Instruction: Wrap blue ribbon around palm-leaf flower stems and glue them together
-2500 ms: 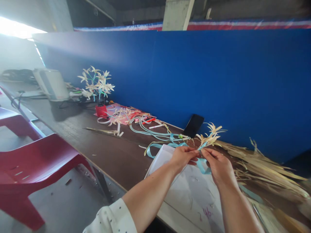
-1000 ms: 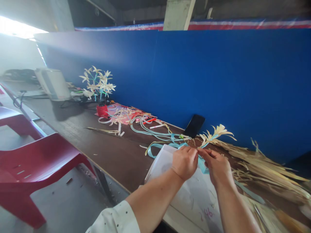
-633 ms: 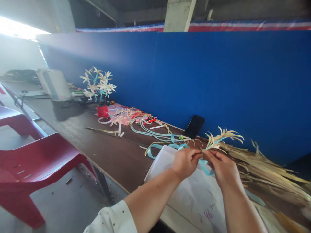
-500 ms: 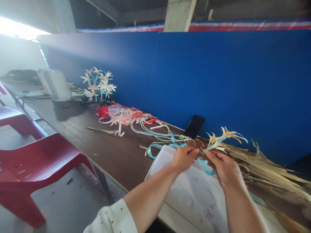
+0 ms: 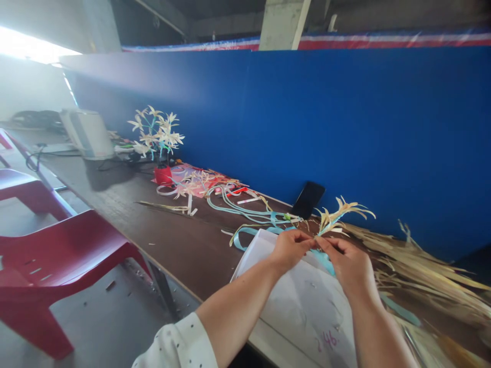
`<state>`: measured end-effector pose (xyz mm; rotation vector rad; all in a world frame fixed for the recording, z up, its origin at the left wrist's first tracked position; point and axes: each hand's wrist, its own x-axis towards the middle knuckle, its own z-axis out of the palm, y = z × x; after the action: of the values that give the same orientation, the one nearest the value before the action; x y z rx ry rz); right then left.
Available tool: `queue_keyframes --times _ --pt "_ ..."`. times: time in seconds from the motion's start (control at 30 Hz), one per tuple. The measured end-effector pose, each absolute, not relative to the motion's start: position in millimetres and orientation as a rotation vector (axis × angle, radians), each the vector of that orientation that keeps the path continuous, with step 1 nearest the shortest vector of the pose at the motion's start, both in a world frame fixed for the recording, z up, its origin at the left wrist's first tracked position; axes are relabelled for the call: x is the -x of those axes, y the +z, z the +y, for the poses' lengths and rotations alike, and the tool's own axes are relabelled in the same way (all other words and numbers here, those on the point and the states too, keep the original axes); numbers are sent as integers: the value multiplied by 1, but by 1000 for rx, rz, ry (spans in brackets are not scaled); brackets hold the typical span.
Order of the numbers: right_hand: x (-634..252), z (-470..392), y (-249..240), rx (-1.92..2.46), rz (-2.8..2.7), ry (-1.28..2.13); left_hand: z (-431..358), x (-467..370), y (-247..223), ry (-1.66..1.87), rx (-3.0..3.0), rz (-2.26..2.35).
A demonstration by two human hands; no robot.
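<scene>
Above a white paper stack (image 5: 303,301), my two hands meet at the fingertips. My right hand (image 5: 347,258) pinches the lower end of a pale dried-leaf flower (image 5: 339,212), whose petals point up and to the right. My left hand (image 5: 291,250) is closed at the same stem end; what its fingertips hold is too small to make out. Light-blue ribbon (image 5: 324,260) shows below the fingers, and another loop of it (image 5: 240,240) lies left of the paper.
Along the blue partition (image 5: 364,128) lie a black phone (image 5: 308,199), blue cords (image 5: 238,208) and scraps. Dried strips (image 5: 422,260) spread at right. A potted flower arrangement (image 5: 163,175), a white kettle (image 5: 94,134) and red chairs (image 5: 88,250) are at left.
My right hand has moved left with the flower, so its fingertips now touch those of my left hand. My left hand has barely moved.
</scene>
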<state>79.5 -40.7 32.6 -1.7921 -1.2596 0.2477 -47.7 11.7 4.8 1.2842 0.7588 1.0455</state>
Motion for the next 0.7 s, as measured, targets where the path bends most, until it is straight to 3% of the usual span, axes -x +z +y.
queue_keyframes --times 0.3,0.7 --pt "-63 -41 29 1600 -1589 -273 6 44 -2 1327 -1501 926" --pt "-61 -43 33 1585 -1569 -126 3 45 -3 1416 -1661 1069"
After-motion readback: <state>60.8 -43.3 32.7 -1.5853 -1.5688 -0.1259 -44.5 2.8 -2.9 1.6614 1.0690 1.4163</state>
